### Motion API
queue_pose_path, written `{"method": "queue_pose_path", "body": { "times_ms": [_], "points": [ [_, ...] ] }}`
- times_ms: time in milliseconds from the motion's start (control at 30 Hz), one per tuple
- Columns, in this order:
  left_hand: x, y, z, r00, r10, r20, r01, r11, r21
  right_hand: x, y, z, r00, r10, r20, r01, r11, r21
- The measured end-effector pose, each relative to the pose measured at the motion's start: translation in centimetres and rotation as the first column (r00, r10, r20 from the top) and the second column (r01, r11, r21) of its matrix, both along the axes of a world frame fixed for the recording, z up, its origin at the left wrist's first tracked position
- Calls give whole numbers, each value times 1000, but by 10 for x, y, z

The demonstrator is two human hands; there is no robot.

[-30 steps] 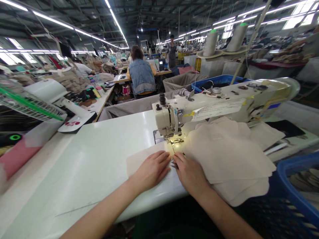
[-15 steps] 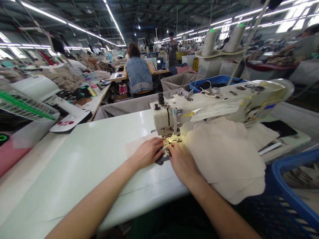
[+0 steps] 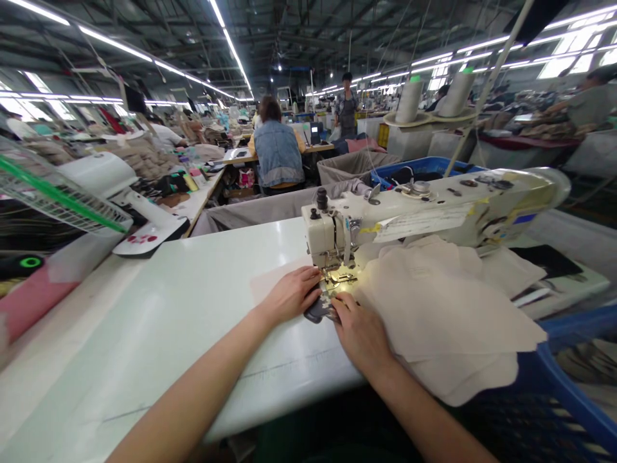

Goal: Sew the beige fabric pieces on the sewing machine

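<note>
Left hand [image 3: 292, 294]: fingers extended and flat, gripping nothing, pressing a pale fabric piece [image 3: 270, 281] onto the tabletop [image 3: 193, 308] just at 9 o'clock of the needle area; the flat press apparently keeps the piece from sliding.

Right hand [image 3: 361, 333]: at 5 o'clock of the needle area, fingers loosely spread, fingertips on the fabric edge under the lamp glow; whether anything is pinched beneath them cannot be told. Both hands flank the presser foot [image 3: 340, 278], seemingly to steady the seam line from either side.

Dark grey item [image 3: 315, 312]: lies between the two hands, touching the left fingers; identity unclear.

Sewing machine [image 3: 424, 209]: cream body, running from 12 toward 3 o'clock of the hands; head directly above the fabric.

Stack of beige fabric pieces [image 3: 443, 308]: at 3 o'clock of the right hand, overhanging the tabletop edge, within reach of that hand.

Blue basket [image 3: 573, 386]: at 4 o'clock, below the overhang.

Thread cones [image 3: 409, 99]: two, at 1 o'clock, behind the machine.

Person in a denim jacket [image 3: 278, 153]: seated at 12 o'clock, well apart, back turned.
</note>
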State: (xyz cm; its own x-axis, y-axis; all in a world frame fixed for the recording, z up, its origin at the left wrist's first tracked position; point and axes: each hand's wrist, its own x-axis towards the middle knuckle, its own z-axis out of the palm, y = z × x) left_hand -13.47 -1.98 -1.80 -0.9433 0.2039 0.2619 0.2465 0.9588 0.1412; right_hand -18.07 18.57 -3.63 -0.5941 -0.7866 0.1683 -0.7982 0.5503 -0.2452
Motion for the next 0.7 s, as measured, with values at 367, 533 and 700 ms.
{"method": "queue_pose_path", "body": {
  "times_ms": [367, 533, 700],
  "points": [
    [2, 3, -11, 990, 135, 43, -135, 991, 1, -2, 1, -2, 1000, 2, -1, -2, 998, -64],
    [29, 16, -8, 982, 164, 97, -163, 986, -14, -3, 3, -8, 998, -60, 0, 60, 987, -146],
    [79, 47, -3, 984, 106, 140, -109, 994, 15, -5, 5, -11, 999, -46, 6, 46, 980, -192]
  ]
}}
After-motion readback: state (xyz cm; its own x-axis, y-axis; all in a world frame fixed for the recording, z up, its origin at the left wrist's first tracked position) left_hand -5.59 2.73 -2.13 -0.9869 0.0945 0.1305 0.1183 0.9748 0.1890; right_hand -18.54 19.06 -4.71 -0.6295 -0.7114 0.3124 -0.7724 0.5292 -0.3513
